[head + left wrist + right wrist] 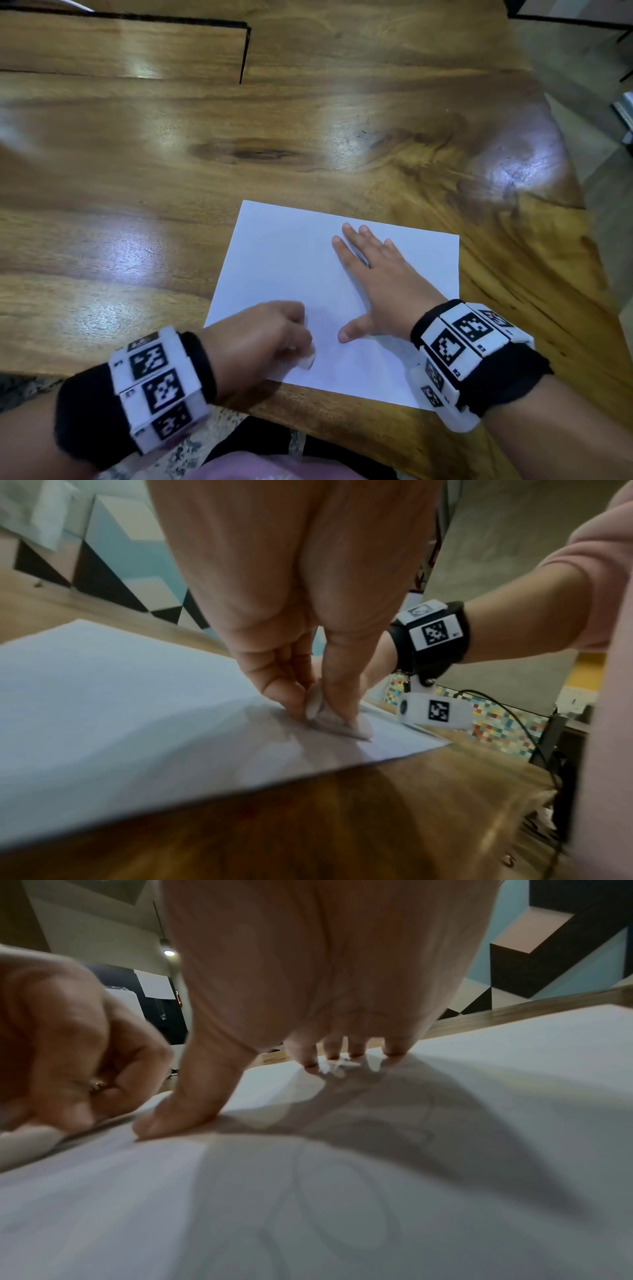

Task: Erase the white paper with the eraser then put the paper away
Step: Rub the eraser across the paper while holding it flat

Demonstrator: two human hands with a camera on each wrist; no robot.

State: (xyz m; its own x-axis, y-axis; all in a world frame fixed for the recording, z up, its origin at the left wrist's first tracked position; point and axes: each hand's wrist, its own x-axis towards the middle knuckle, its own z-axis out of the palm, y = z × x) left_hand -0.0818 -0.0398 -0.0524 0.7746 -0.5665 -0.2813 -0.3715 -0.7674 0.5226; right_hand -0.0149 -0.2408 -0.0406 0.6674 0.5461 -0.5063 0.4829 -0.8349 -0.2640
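Note:
A white paper [284, 260] lies flat on the wooden table [171, 192] near its front edge. My left hand [263, 339] pinches a small white eraser [307, 359] between thumb and fingers, its tip on the paper's near left part; the eraser [316, 707] touches the sheet [120, 696] in the left wrist view. My right hand [373, 277] lies flat on the paper with straight spread fingers, pressing it down. In the right wrist view the right hand's fingers [308, 1053] and thumb rest on the paper [479, 1096], which bears faint pencil loops, and the eraser [24, 1142] shows at the left.
A raised wooden board with a dark edge [245, 51] sits at the table's far left. The table's right edge [582, 205] slants close to the paper, with floor beyond. Black cables [534, 737] hang off the table's right side.

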